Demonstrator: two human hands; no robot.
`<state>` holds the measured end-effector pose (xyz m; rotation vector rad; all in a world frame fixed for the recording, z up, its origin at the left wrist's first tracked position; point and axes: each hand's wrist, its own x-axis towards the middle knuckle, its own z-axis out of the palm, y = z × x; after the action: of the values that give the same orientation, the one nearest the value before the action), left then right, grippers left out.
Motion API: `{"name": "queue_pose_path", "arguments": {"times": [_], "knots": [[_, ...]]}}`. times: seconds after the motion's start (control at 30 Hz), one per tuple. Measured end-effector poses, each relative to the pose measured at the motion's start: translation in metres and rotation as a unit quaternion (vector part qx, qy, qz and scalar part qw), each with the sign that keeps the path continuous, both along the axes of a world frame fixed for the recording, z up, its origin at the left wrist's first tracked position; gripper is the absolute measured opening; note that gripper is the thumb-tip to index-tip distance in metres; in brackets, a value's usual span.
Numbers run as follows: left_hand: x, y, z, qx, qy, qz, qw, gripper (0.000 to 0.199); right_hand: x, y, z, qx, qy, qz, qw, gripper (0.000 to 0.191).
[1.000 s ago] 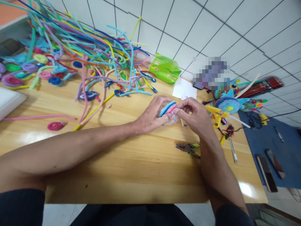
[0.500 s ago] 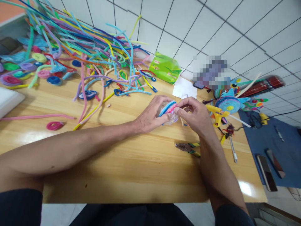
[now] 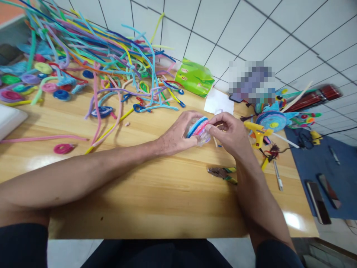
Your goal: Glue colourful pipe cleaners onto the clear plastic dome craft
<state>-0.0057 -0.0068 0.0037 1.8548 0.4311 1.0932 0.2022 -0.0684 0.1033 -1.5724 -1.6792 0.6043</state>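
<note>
My left hand [image 3: 178, 134] is closed around a small rounded piece [image 3: 197, 127] banded with blue, white and pink fuzzy pipe cleaner over what looks like clear plastic. Thumb and forefinger of my right hand [image 3: 227, 130] pinch at its right side, on a pink pipe cleaner [image 3: 205, 125]. Their tips cover part of that strand. Both hands are held above the middle of the wooden table. Just below my right hand lie pliers [image 3: 221, 172] with yellow-green handles, and a yellow glue gun [image 3: 258, 133] rests to its right.
Loose pipe cleaners [image 3: 111, 52] heap up at the back left, with coiled discs [image 3: 61, 95] around them. A green packet [image 3: 194, 77] and white paper [image 3: 219, 101] lie behind my hands. Finished-looking blue fish shape [image 3: 271, 121], red flask [image 3: 318, 97] and pen [image 3: 278, 176] are at right.
The rounded piece has tilted slightly in my left hand, showing more of its pink band. My right fingertips stay at its right side. The camera view has shifted a little.
</note>
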Motion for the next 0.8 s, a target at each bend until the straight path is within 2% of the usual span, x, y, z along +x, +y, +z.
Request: {"name": "queue_pose_path", "arguments": {"times": [0.47, 0.8], "knots": [[-0.004, -0.001, 0.002, -0.009, 0.008, -0.011, 1.000, 0.059, 0.000, 0.000, 0.000, -0.014, 0.007, 0.006, 1.000, 0.016], [-0.004, -0.006, 0.014, -0.047, 0.027, 0.004, 0.999, 0.046, -0.002, -0.001, 0.002, -0.017, 0.012, 0.012, 1.000, 0.015]]}}
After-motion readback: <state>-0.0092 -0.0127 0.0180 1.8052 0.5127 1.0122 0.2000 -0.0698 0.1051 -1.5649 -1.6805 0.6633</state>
